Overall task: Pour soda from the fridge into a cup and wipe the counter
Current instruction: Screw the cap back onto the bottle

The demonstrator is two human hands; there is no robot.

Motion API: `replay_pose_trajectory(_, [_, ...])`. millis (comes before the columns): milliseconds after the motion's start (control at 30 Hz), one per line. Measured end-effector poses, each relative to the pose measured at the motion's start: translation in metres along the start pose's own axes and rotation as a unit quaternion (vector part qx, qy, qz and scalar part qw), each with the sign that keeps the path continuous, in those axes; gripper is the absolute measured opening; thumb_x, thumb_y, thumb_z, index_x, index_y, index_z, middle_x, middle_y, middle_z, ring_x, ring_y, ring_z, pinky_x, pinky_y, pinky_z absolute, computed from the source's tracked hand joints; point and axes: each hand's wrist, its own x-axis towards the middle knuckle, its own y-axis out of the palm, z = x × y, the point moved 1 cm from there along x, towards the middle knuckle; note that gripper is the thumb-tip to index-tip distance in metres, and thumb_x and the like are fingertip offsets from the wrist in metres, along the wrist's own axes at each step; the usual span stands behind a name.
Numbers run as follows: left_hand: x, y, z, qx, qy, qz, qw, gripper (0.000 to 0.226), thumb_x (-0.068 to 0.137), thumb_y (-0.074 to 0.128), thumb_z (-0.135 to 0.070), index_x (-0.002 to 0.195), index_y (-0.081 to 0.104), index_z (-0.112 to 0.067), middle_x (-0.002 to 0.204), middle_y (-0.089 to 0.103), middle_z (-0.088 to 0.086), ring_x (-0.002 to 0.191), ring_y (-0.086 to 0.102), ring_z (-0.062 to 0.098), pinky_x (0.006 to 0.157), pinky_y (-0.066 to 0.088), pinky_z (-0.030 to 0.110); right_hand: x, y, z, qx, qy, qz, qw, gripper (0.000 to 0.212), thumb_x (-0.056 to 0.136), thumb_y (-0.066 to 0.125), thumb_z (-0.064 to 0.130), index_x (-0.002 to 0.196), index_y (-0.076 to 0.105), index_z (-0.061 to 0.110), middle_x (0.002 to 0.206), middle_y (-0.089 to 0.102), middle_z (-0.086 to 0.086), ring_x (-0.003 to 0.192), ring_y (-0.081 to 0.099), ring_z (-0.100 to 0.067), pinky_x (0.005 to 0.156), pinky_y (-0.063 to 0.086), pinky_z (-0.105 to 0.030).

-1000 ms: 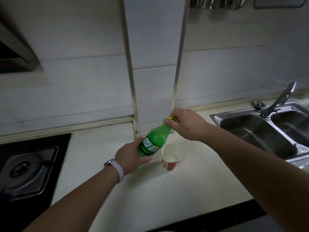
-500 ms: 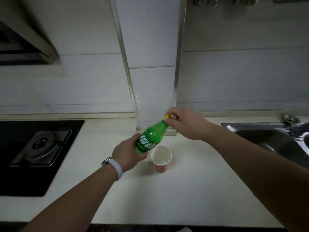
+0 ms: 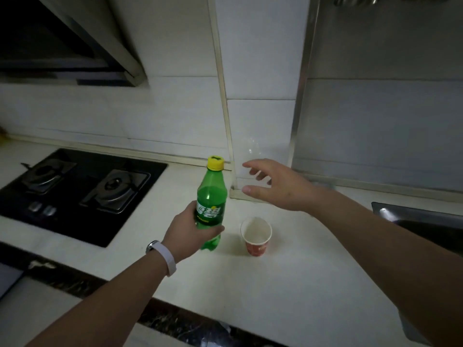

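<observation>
1. The pale, smooth stone worktop [image 3: 288, 291] carries everything we need. It looks dry and clean around the cup as far as the dim light lets us judge, and we see no cloth or sponge anywhere, so the wiping is wholly ahead of us.
2. The black glass gas hob [image 3: 75, 194] sits at the left and the steel sink [image 3: 421, 219] at the far right edge; neither plays a part yet.
3. The green plastic soda bottle with a yellow screw cap [image 3: 211, 209] is out of the fridge and at the worktop, so that part is done. It stands nearly upright, just left of the cup and apart from it; we cannot tell whether its base rests on the surface. The cap is on, and we cannot tell whether it is loosened.
4. Our left hand [image 3: 188, 231] is wrapped around the bottle at its label, holding it firmly.
5. Our right hand [image 3: 278, 189] hovers empty with fingers spread wide, near the cap but not touching it.
6. The small red paper cup with a white inside [image 3: 256, 237] stands upright on the worktop and looks empty, so by our reckoning uncapping, pouring and wiping all remain.
</observation>
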Motion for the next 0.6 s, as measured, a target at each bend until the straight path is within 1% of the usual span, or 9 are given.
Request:
replay_pose_trajectory(33, [-0.003, -0.008, 0.002, -0.026, -0.001, -0.011, 1.0, 0.058, 0.05, 0.081, -0.059, 0.099, 0.058, -0.036, 0.089, 0.071, -0.019, 0.082, 0.066, -0.003, 0.069, 0.05, 0.019, 0.004, 0.002, 0.005, -0.009, -0.014, 0.015, 1.0, 0.07, 0.077, 0.056, 0.072, 0.138, 0.042, 0.039, 0.12, 0.051, 0.016, 0.101, 0.05, 0.006, 0.081, 0.042, -0.016])
replay_pose_trajectory(100, [-0.008, -0.027, 0.006, -0.062, 0.002, -0.029, 0.998, 0.057, 0.05, 0.084, -0.054, 0.099, 0.061, -0.036, 0.093, 0.071, -0.022, 0.083, 0.067, -0.003, 0.069, 0.05, 0.016, 0.011, 0.008, 0.017, -0.029, -0.039, 0.037, 0.998, 0.067, 0.079, 0.056, 0.071, 0.138, 0.042, 0.041, 0.126, 0.048, 0.017, 0.105, 0.048, 0.005, 0.083, 0.038, -0.015])
replay_pose_trajectory(200, [-0.02, -0.06, 0.017, -0.104, 0.003, -0.052, 0.993, 0.052, 0.052, 0.087, -0.046, 0.098, 0.063, -0.039, 0.095, 0.073, -0.018, 0.085, 0.069, 0.0, 0.066, 0.051, 0.012, 0.024, 0.028, 0.041, -0.072, -0.082, 0.064, 0.992, 0.062, 0.082, 0.055, 0.067, 0.137, 0.041, 0.042, 0.13, 0.044, 0.019, 0.112, 0.042, 0.003, 0.091, 0.035, -0.018])
replay_pose_trajectory(267, [-0.029, -0.084, 0.028, -0.117, 0.001, -0.07, 0.991, 0.049, 0.057, 0.09, -0.035, 0.099, 0.064, -0.038, 0.096, 0.074, -0.014, 0.086, 0.069, 0.003, 0.068, 0.052, 0.013, 0.035, 0.047, 0.061, -0.099, -0.114, 0.082, 0.985, 0.062, 0.083, 0.053, 0.066, 0.138, 0.041, 0.041, 0.133, 0.043, 0.017, 0.116, 0.041, 0.0, 0.097, 0.035, -0.023])
replay_pose_trajectory(333, [-0.04, -0.11, 0.043, -0.13, -0.006, -0.093, 0.987, 0.048, 0.063, 0.091, -0.022, 0.102, 0.065, -0.031, 0.097, 0.074, -0.012, 0.088, 0.07, 0.005, 0.071, 0.052, 0.017, 0.047, 0.069, 0.083, -0.113, -0.141, 0.093, 0.979, 0.063, 0.082, 0.051, 0.067, 0.139, 0.04, 0.04, 0.135, 0.043, 0.016, 0.12, 0.041, -0.003, 0.1, 0.036, -0.027])
replay_pose_trajectory(367, [-0.047, -0.124, 0.051, -0.135, -0.009, -0.106, 0.985, 0.048, 0.065, 0.09, -0.019, 0.103, 0.064, -0.029, 0.097, 0.074, -0.011, 0.088, 0.07, 0.006, 0.072, 0.052, 0.017, 0.053, 0.081, 0.096, -0.115, -0.151, 0.097, 0.977, 0.064, 0.082, 0.05, 0.067, 0.139, 0.039, 0.041, 0.135, 0.042, 0.016, 0.121, 0.041, -0.004, 0.101, 0.036, -0.028])
replay_pose_trajectory(433, [-0.064, -0.156, 0.071, -0.141, -0.02, -0.134, 0.981, 0.049, 0.066, 0.09, -0.019, 0.105, 0.064, -0.029, 0.098, 0.074, -0.011, 0.089, 0.07, 0.006, 0.073, 0.053, 0.018, 0.067, 0.109, 0.124, -0.118, -0.173, 0.113, 0.971, 0.065, 0.081, 0.048, 0.067, 0.14, 0.039, 0.041, 0.136, 0.042, 0.015, 0.122, 0.041, -0.005, 0.102, 0.038, -0.03])
replay_pose_trajectory(500, [-0.082, -0.191, 0.092, -0.141, -0.033, -0.163, 0.976, 0.051, 0.065, 0.09, -0.023, 0.108, 0.063, -0.029, 0.099, 0.074, -0.009, 0.089, 0.07, 0.007, 0.076, 0.054, 0.024, 0.081, 0.139, 0.155, -0.126, -0.2, 0.128, 0.963, 0.064, 0.082, 0.048, 0.066, 0.14, 0.039, 0.04, 0.139, 0.04, 0.015, 0.125, 0.039, -0.005, 0.103, 0.037, -0.03])
replay_pose_trajectory(600, [-0.108, -0.245, 0.124, -0.141, -0.044, -0.203, 0.968, 0.055, 0.065, 0.09, -0.024, 0.111, 0.06, -0.029, 0.1, 0.073, -0.007, 0.09, 0.069, 0.006, 0.081, 0.055, 0.03, 0.102, 0.182, 0.205, -0.131, -0.239, 0.134, 0.953, 0.061, 0.082, 0.049, 0.065, 0.138, 0.041, 0.041, 0.142, 0.037, 0.016, 0.128, 0.034, -0.004, 0.099, 0.03, -0.023])
